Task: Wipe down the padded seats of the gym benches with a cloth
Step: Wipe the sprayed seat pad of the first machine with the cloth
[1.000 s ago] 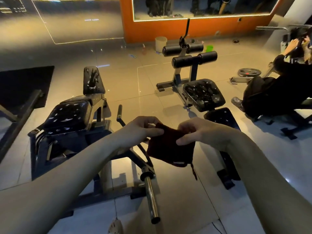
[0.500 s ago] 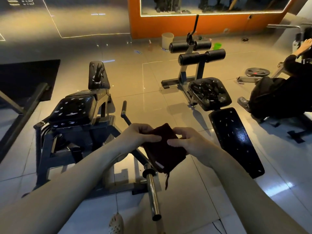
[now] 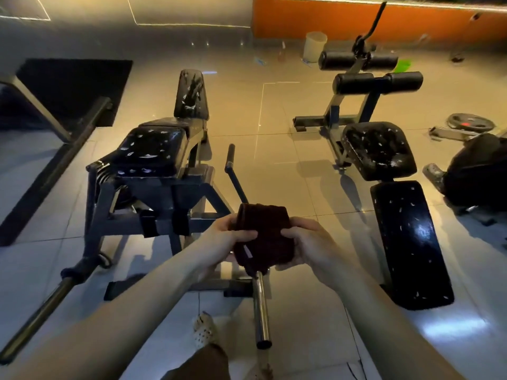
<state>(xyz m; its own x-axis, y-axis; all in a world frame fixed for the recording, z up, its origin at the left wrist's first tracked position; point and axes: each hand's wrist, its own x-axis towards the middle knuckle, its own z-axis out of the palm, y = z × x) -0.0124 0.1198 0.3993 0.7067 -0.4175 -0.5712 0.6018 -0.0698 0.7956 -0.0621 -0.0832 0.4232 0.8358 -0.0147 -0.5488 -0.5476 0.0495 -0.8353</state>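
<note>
Dim, warm amber light throughout. A bright strip (image 3: 384, 2) glows at one o'clock, and the glossy floor (image 3: 274, 165) mirrors it, with a pale glare patch at four o'clock. The seat (image 3: 151, 149) catches small highlights. Straight lines bow at the edges; the far background is soft.

Open floor lane (image 3: 277, 165) runs between left bench seat (image 3: 149, 152) and right bench seat (image 3: 380, 149). Angled black handle (image 3: 233, 171) and chrome peg (image 3: 261, 311) jut into its near end. Both seat tops open from above.
</note>
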